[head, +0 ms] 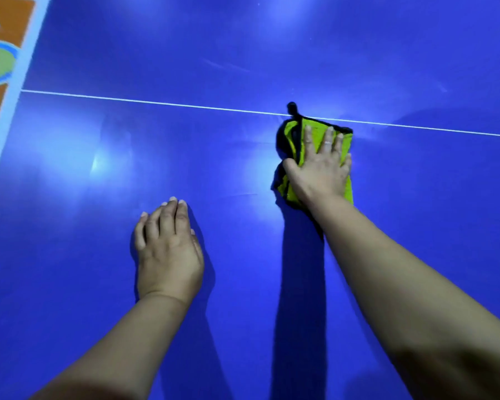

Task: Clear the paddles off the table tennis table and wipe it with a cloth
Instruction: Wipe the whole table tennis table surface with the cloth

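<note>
- Head view: a blue table tennis table (243,53) fills the frame, crossed by a white line (156,101), which serves as the reference mark below.
- Cloth (318,137): green with black trim, folded into a pad and lying flat on the table. Its far edge reaches the white line, and a black loop at one corner pokes just across it.
- Right hand (318,166): palm down on the cloth with fingers straight and spread. It presses the cloth and nothing is curled round it.
- Left hand (168,249): flat on the bare table on the near side of the white line, well apart from the cloth. Its fingers are straight and close together and it holds nothing.
- Paddles: none in view on either side of the white line. Judged stage: clearing looks done here and wiping is under way.
- Risk 1: the cloth is only pressed, not gripped. A quick stroke could let the folded layers slide or bunch under the palm, leaving unwiped strips.
- Risk 2: faint streaks show beyond the white line. Reaching them puts more weight on the left hand, which may slip on the glossy surface.
- Risk 3: the bare left palm may leave prints on the near side of the white line, so that patch would need a second wipe.
- Risk 4: the loose loop may drag and smear.
</note>
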A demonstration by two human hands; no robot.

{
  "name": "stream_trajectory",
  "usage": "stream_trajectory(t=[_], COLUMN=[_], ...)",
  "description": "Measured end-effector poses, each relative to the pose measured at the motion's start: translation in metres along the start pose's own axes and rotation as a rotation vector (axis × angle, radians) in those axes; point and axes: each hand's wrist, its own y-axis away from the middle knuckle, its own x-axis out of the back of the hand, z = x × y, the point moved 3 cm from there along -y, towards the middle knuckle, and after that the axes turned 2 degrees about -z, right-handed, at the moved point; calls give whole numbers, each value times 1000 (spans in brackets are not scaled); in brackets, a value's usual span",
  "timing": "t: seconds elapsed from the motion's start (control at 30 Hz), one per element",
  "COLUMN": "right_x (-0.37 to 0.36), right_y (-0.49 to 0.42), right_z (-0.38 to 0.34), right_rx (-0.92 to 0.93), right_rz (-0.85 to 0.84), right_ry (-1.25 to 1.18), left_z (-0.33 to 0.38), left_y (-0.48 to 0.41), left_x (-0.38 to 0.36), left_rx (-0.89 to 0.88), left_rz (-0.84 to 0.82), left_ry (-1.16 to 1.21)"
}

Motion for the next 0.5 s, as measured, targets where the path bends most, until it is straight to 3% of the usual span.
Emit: stream_trajectory(t=[0.27,0.4,0.5], right_x=[-22,-18,-12], right_y=[30,18,8], right_z=[-155,-144,-115], right_rx=[475,555,511], right_rz=[-33,-40,-24], right_ry=[26,5,-24], left_z=[-3,-3,-3], left_y=[-1,0,1], left_x=[1,-1,0], left_rx=[2,0,3], left_rz=[-15,-7,-24], left_ry=[-15,-17,-13])
